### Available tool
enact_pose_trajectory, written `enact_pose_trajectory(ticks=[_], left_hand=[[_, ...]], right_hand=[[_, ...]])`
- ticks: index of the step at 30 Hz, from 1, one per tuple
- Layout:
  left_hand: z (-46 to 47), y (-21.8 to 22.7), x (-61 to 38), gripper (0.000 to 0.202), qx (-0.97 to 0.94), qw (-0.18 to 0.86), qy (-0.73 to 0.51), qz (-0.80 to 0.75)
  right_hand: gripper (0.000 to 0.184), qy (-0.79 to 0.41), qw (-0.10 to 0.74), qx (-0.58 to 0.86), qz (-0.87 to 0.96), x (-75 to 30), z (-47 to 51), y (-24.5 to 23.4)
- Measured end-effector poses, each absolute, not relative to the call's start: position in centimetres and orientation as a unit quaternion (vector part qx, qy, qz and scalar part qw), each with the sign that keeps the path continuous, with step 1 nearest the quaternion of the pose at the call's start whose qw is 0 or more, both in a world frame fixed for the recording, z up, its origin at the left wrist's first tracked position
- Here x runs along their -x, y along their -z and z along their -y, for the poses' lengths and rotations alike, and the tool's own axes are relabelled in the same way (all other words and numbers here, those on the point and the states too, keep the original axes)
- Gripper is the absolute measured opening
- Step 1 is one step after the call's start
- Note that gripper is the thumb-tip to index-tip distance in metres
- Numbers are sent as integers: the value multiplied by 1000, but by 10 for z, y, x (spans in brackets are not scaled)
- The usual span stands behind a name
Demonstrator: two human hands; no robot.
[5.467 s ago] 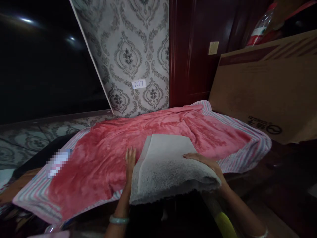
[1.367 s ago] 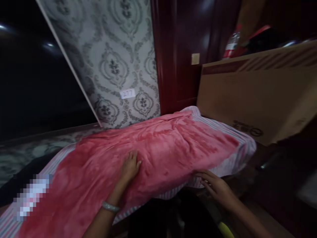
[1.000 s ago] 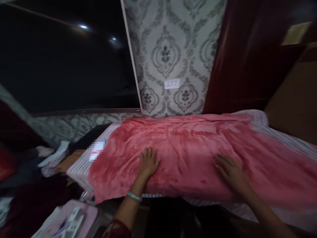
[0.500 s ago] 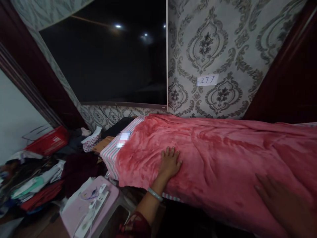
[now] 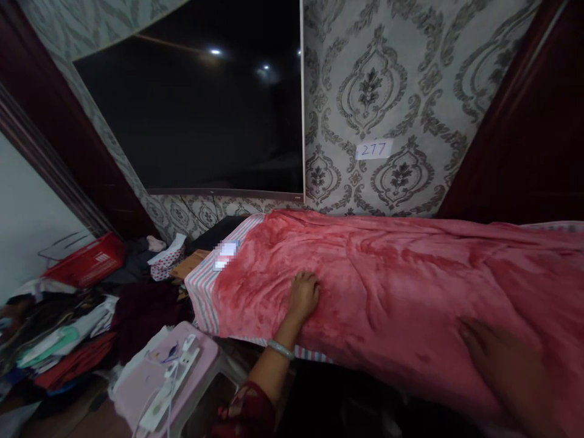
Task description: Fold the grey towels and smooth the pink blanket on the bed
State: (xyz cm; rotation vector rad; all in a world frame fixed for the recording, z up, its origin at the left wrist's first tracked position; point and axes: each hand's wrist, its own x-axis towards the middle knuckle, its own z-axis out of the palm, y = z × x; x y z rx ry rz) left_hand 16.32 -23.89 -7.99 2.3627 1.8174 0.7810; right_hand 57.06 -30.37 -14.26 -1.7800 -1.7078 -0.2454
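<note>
A pink-red plush blanket [image 5: 401,286] lies spread with soft wrinkles over a long surface. Under it, a striped cloth [image 5: 203,292] shows at the left end and along part of the front edge. My left hand [image 5: 305,296], a pale bangle on its wrist, has its fingers curled into the blanket left of the middle. Toward the right front, my right hand [image 5: 506,359] rests on the same blanket, its fingers drawn together and bent down into the fabric; its fingertips are partly hidden.
A pink stool [image 5: 205,347] carrying a white power strip [image 5: 171,386] stands at the front left. Piled clothes [image 5: 73,334] and a red bag [image 5: 86,261] lie farther left. A large television [image 5: 205,115] hangs behind, beside a paper marked 277 [image 5: 374,149].
Both hands have gone from spread fingers to curled fingers on the blanket. The left one has shifted slightly left, and more striped cloth shows along the front edge.
</note>
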Motion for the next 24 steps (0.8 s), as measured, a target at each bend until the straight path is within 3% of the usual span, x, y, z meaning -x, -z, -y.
enact_pose_trajectory(ticks=[5, 18, 24], left_hand=[[230, 78, -161, 23, -764, 37, -250, -594], [208, 71, -153, 33, -798, 11, -264, -542], [170, 91, -141, 37, -792, 16, -315, -523]], right_hand=[[48, 87, 329, 700, 627, -558, 310, 129], [23, 69, 335, 768, 541, -541, 304, 114], [20, 7, 415, 737, 533, -551, 291, 111]])
